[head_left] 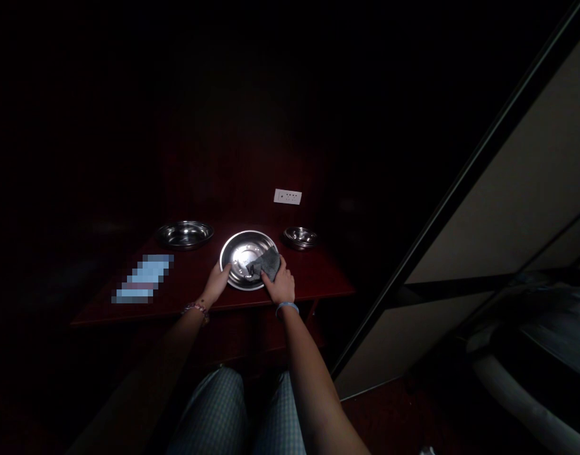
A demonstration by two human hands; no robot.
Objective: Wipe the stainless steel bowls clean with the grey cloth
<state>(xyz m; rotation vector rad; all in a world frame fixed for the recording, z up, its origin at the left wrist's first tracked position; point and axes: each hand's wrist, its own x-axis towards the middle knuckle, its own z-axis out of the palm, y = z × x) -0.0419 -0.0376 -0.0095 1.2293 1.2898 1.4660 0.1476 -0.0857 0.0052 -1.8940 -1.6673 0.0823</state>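
A round steel plate (237,249) lies near the front edge of a dark red table (318,278), lit brightly. My left hand (218,281) grips its left rim. My right hand (280,283) presses a grey cloth (267,264) onto the plate's right side, with the fingers closed over the cloth. A beaded bracelet is on my left wrist and a light blue band on my right.
A steel bowl-like plate (184,233) sits at the back left and smaller stacked steel bowls (300,237) at the back right. A blurred-out pale object (143,278) lies left. A white wall socket (287,196) is behind. A dark-framed panel (460,189) stands right.
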